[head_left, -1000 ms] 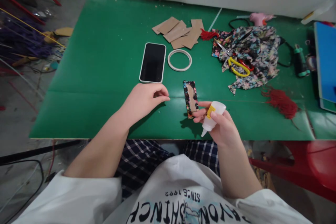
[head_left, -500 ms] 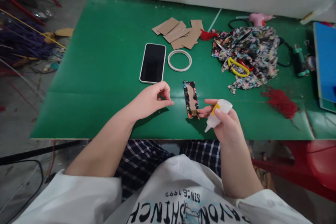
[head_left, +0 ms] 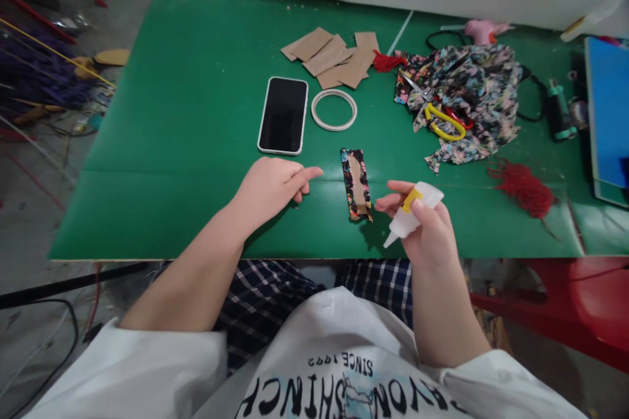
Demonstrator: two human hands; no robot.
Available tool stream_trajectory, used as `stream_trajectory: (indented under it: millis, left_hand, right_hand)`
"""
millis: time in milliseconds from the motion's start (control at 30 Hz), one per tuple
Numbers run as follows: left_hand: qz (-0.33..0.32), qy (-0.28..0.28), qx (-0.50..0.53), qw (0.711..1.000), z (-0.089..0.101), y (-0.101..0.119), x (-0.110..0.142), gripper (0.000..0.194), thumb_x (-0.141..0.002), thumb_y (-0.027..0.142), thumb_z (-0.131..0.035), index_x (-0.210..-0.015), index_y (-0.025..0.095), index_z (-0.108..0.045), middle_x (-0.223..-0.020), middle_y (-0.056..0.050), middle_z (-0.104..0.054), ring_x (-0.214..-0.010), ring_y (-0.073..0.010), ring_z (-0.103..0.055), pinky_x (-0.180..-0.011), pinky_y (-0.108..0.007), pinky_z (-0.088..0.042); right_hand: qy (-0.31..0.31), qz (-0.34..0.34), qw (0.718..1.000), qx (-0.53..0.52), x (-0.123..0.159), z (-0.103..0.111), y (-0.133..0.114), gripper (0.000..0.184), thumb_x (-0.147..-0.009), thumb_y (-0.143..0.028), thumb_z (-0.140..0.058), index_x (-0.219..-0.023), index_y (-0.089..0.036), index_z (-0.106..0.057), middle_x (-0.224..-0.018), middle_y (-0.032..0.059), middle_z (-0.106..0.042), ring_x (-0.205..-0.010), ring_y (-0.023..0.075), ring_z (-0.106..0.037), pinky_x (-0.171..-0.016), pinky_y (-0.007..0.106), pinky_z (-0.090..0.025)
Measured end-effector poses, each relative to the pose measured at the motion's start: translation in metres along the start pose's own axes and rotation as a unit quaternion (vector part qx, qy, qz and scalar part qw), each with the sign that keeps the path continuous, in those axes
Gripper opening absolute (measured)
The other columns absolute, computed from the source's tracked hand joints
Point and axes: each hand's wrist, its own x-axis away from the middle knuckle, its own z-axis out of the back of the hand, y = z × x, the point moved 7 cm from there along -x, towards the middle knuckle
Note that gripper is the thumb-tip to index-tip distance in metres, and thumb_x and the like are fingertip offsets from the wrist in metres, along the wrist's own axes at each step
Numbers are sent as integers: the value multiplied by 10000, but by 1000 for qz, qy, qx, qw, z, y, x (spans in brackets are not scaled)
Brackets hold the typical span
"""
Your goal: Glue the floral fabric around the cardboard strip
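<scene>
A small cardboard strip wrapped in floral fabric [head_left: 359, 184] lies on the green table, its brown middle showing between folded fabric edges. To its left my left hand [head_left: 272, 193] hovers low over the table, one digit stretched out and the others loosely curled. Nothing shows in that hand, and it is apart from the strip. On the other side, my right hand [head_left: 430, 232] grips a white glue bottle [head_left: 417, 208] with a yellow label, nozzle tilted down towards the table's front edge. Its other fingers reach out close to the strip's lower right corner.
Beyond the hands lie a phone [head_left: 284, 116], a roll of tape [head_left: 334, 110] and several cardboard pieces [head_left: 334, 59]. At right are crumpled floral fabric [head_left: 476, 88], yellow-handled scissors [head_left: 445, 123], red yarn [head_left: 525, 188], a pink glue gun [head_left: 484, 31] and a blue board [head_left: 610, 111].
My left hand has turned, its thumb-and-finger curl giving way to one outstretched digit. My right hand has shifted slightly away from the strip, still holding the glue bottle.
</scene>
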Motion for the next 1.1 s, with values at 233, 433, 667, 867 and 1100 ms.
stream_trajectory:
  millis: [233, 433, 667, 867, 1100]
  left_hand:
    - [-175, 94, -175, 964, -1, 19, 6, 291, -904, 269, -465, -1132, 192, -629, -1113, -52, -670, -1060, -209, -597, -859, -335, -471]
    - [-215, 84, -232, 945, -15, 29, 8, 376, -897, 451, -461, -860, 175, -713, -918, -52, -723, -1086, -228, -603, -914, -371, -473]
    - [-328, -19, -225, 917, -55, 49, 19, 329, -910, 345, -472, -1127, 146, -618, -1267, -90, -582, -1266, -249, -451, -1011, -414, -408]
    - [-334, -37, -226, 914, -62, 49, 19, 335, -903, 340, -470, -1149, 153, -600, -1249, -70, -599, -1250, -251, -469, -972, -419, -433]
    - [-323, -53, -235, 915, -65, 49, 19, 326, -907, 307, -452, -1160, 157, -591, -1282, -71, -574, -1253, -256, -463, -982, -412, -414]
  right_hand:
    - [178, 242, 932, 201, 4, 26, -29, 308, -757, -470, -599, -682, -183, -684, -519, -20, -556, -422, 75, -447, -378, 213, -311]
    - [174, 308, 862, 363, 12, 9, -48, 282, -770, -456, -605, -753, -181, -667, -654, 2, -642, -524, 103, -537, -470, 240, -405]
    - [101, 321, 841, 423, 7, -2, -32, 215, -739, -399, -662, -805, -194, -654, -723, 2, -683, -595, 123, -610, -562, 255, -484]
    - [95, 333, 835, 428, 10, 0, -29, 191, -766, -384, -640, -809, -198, -642, -735, 4, -687, -625, 130, -633, -574, 253, -492]
    - [110, 359, 818, 437, 13, -1, -32, 203, -758, -411, -646, -793, -212, -640, -720, -3, -682, -609, 125, -619, -556, 248, -474]
